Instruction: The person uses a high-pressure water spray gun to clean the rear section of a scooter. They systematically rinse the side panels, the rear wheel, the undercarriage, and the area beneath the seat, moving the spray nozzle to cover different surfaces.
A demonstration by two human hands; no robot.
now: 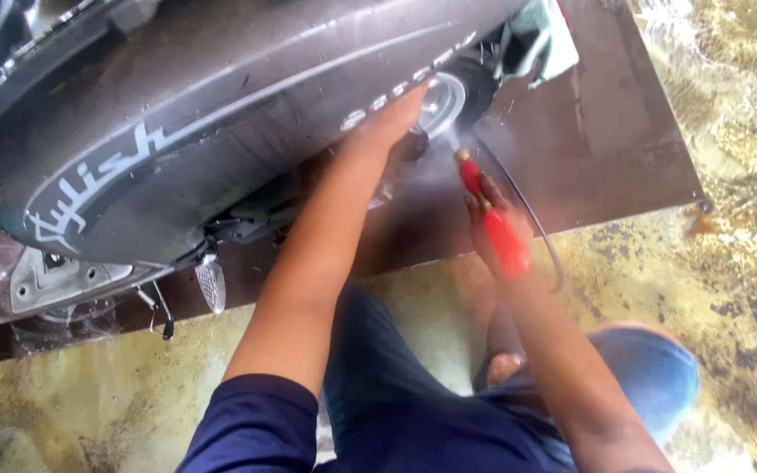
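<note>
**Spray wand at the scooter's rear wheel**

While the left hand (396,114) lies flat and open against the dark side panel (221,114) of a scooter, fingers stretched toward the rear wheel (444,101), the right hand (492,219) is wrapped tight around a red spray wand (494,219). The wand points up and to the left, its brass-coloured tip just beside the silver wheel hub, and a pale mist of water hangs between the tip and the wheel. A thin black hose (532,215) curves from the wand's rear end, looping past the right wrist and down toward the floor.

The scooter fills the upper left of the view, lying across it at a slant, its grey-black bodywork marked with white lettering and a white stripe. It stands on a dark brown metal platform (606,140), wet and glossy, whose edge runs diagonally across the picture. Under the body, a footrest (210,282) with a ribbed pad and a metal stand (161,311) hang near the platform's lower edge, and a light grey engine cover (54,276) shows at far left.

Around the platform, the concrete floor (729,219) is stained yellowish and brown and shines with water. The person crouches low, with dark blue sleeves and blue trousers (650,377) at the bottom of the view. A bare foot (505,366) shows between the knees.
</note>
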